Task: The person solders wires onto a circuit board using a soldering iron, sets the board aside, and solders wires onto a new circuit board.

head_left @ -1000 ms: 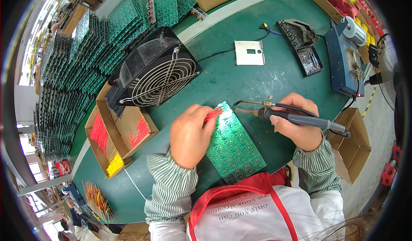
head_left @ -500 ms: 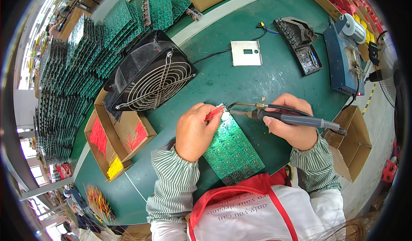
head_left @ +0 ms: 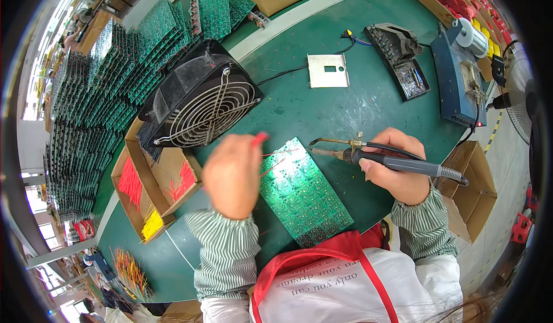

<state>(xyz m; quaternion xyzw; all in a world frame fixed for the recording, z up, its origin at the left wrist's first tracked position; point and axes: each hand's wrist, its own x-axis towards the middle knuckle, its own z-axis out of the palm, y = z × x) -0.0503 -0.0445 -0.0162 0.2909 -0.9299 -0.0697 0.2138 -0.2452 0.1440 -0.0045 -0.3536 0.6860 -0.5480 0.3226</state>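
Head view: the left hand's [head_left: 233, 176] fingers look curled around a bundle of red wires [head_left: 260, 139], left of the far end of a green circuit board [head_left: 308, 196]. The right hand's [head_left: 397, 164] fingers wrap a grey soldering iron [head_left: 394, 160], its tip just right of the board. That board lies between the 2 hands on the green table [head_left: 276, 116], and 2 loose red wires [head_left: 276, 164] cross its far left edge. Farther left is a divided carton [head_left: 156, 182] of red and yellow wires; a black fan [head_left: 201, 101] stands between the left hand and stacked boards [head_left: 109, 98]. Far off sit a pale metal plate [head_left: 327, 78], a black tray [head_left: 403, 69] and a blue machine [head_left: 461, 87]; an open box [head_left: 469, 193] is at right.

Blur hides the left fingertips' exact grip, and the fan covers part of the carton's dark wires [head_left: 151, 141]. Compared with 0.5 s ago, the left hand and bundle have moved left off the board; the iron is nearly unmoved.
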